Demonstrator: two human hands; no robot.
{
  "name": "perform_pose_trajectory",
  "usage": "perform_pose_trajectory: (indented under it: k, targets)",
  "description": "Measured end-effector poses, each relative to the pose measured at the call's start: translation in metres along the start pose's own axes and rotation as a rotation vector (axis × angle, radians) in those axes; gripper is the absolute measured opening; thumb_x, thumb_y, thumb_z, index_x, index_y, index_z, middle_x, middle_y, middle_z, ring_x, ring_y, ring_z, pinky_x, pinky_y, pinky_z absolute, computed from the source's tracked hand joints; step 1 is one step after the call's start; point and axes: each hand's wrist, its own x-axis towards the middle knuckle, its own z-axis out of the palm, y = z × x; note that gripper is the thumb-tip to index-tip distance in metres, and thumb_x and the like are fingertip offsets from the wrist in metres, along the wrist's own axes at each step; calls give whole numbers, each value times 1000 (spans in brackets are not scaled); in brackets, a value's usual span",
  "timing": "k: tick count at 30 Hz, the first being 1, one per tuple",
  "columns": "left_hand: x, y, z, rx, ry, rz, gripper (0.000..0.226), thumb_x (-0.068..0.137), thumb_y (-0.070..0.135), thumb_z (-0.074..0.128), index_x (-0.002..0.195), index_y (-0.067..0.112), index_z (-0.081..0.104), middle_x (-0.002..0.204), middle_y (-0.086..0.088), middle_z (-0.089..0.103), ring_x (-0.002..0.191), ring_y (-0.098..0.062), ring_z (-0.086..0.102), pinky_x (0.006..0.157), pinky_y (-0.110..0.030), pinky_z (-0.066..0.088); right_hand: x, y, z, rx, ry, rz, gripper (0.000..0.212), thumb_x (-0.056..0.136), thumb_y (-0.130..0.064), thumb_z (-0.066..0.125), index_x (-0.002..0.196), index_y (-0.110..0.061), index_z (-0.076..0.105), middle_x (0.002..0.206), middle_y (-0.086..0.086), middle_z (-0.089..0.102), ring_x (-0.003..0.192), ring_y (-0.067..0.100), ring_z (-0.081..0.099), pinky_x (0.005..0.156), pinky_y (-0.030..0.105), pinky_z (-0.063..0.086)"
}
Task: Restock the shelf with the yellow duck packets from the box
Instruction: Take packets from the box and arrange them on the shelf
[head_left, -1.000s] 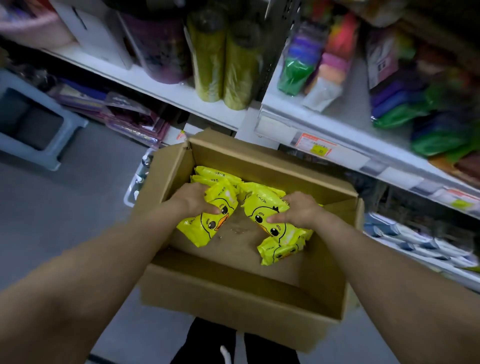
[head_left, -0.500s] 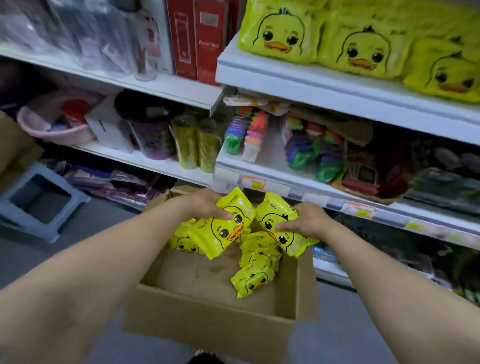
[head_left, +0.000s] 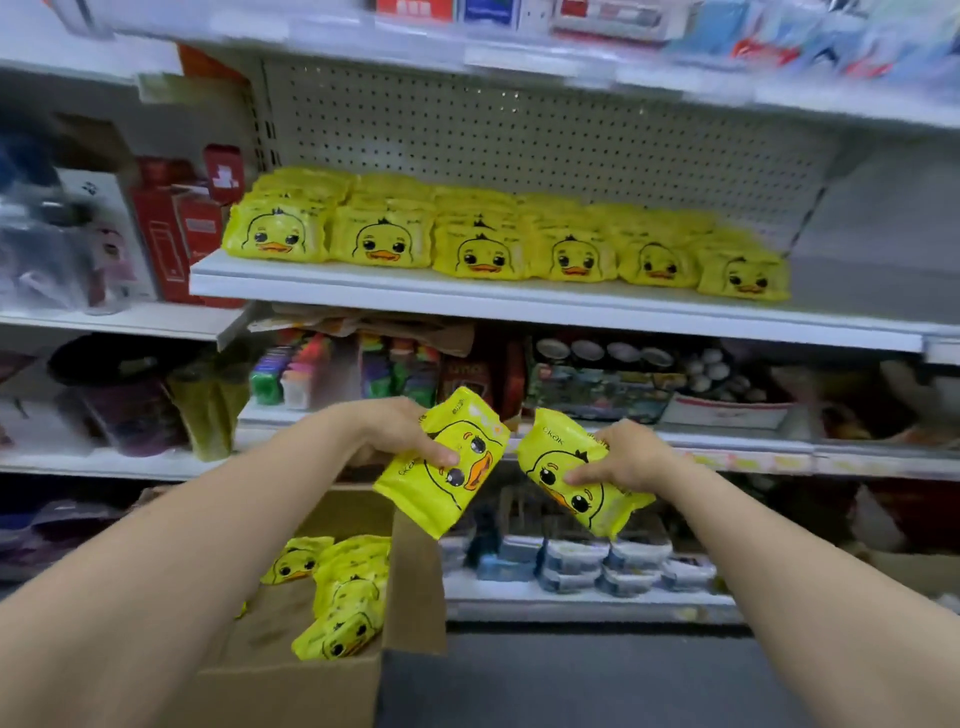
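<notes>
Lifts both clear of the box (head_left: 291, 680) now: pinches one duck packet (head_left: 431, 499) in the left grip (head_left: 395, 431), a second packet (head_left: 550, 447) in the right grip (head_left: 628, 457), below the shelf (head_left: 467, 304), ready for placing.

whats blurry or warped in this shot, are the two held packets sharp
Head view: the top shelf and far left smear with motion blur; the wide lens bows the shelf lines; the left packet in the left hand and right packet in the right hand look fairly sharp, duck faces clear; lighting is flat, no strong glare.
</notes>
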Motion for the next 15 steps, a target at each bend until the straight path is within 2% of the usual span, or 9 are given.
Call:
perform_pose_trajectory:
  k: [3, 6, 8, 12, 15]
  targets:
    - [6, 54, 35, -20, -46, 66, 31, 75, 8, 80, 104, 6, 69, 99, -10, 75, 87, -24, 72, 85, -39, 57, -34, 43, -38, -11, 59, 24, 47, 67, -59, 82, 93, -19, 76, 85, 2, 69, 89, 21, 66, 73, 29, 48]
    - [13, 108, 62, 18, -79, 127, 28, 76, 7, 80, 101, 9, 68, 97, -8, 75, 85, -24, 72, 82, -39, 58, -56, 86, -64, 22, 131, 53, 51, 63, -60, 84, 88, -17, 74, 82, 1, 71, 84, 21, 67, 72, 30, 51]
    - [21, 141, 75, 53, -90, 151, 31, 75, 7, 82, 102, 11, 66, 98, -9, 75, 89, -27, 72, 85, -45, 57, -63, 114, -79, 55, 167, 66, 49, 64, -56, 86, 88, -15, 76, 83, 2, 74, 83, 20, 69, 75, 32, 54]
    - [41, 205, 93, 134, -97, 196, 42, 75, 9, 82, 112, 12, 62, 96, -8, 75, 86, -27, 74, 81, -48, 59, -76, 162, -111, 102, 244, 81, 37, 67, -52, 86, 85, -20, 75, 76, -7, 71, 73, 9, 64, 63, 25, 46]
    - [60, 252, 104, 153, -98, 224, 39, 77, 8, 80, 111, 13, 62, 96, -9, 75, 83, -28, 74, 74, -48, 60, -72, 204, -138, 122, 299, 126, 59, 60, -61, 85, 101, -20, 75, 95, -2, 75, 87, 14, 67, 70, 26, 45]
